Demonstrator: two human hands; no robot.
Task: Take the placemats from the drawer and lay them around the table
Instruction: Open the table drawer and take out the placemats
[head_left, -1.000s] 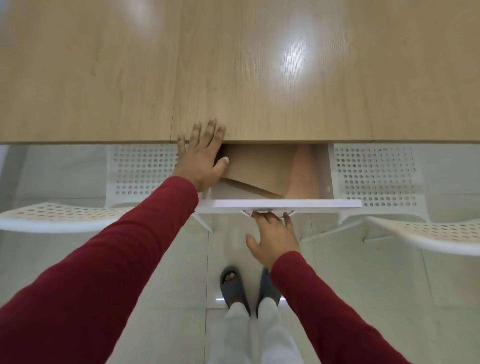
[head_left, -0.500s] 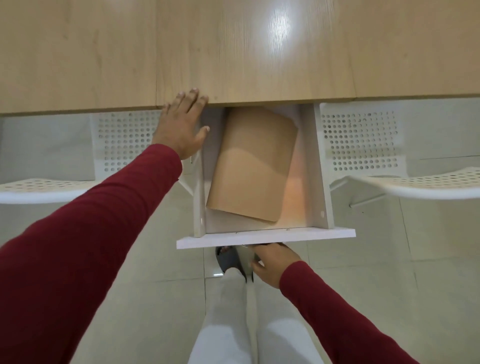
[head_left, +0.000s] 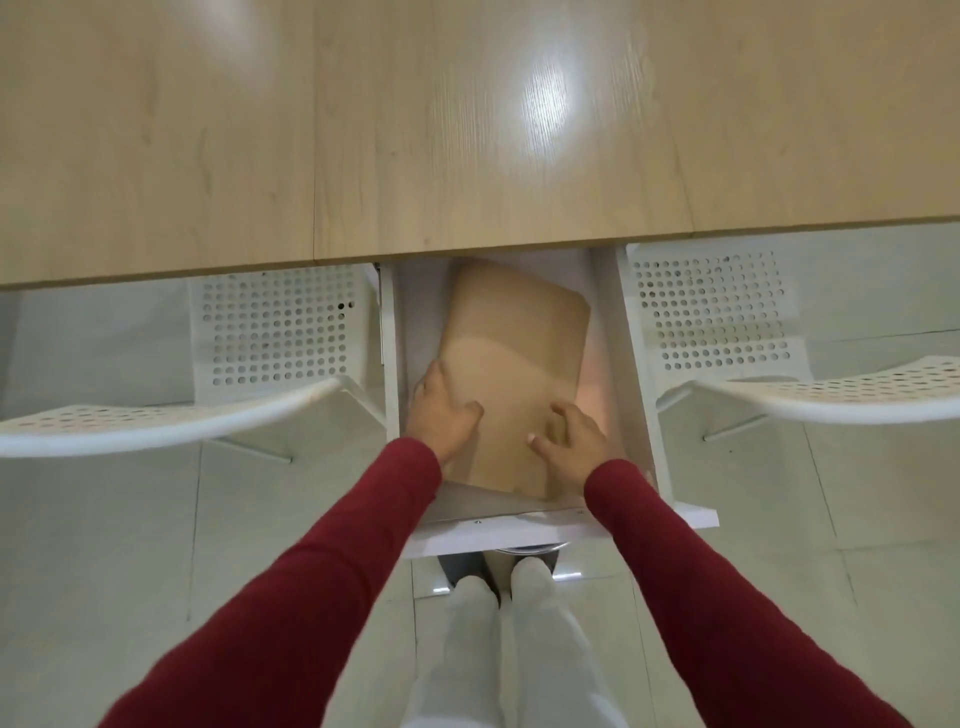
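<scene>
Hands on tan placemats (head_left: 514, 364) in open white drawer (head_left: 631, 364) under wooden worktop (head_left: 467, 130): left hand (head_left: 441, 415) gripping left edge, right hand (head_left: 574, 441) curled, pressing on top. No legible writing.

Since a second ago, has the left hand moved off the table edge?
Yes. The left hand has left the table edge and come down into the drawer, onto the placemats.

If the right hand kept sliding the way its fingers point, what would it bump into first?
Probably nothing soon: the right hand would glide along the placemats toward the drawer's hidden back under the table.
</scene>
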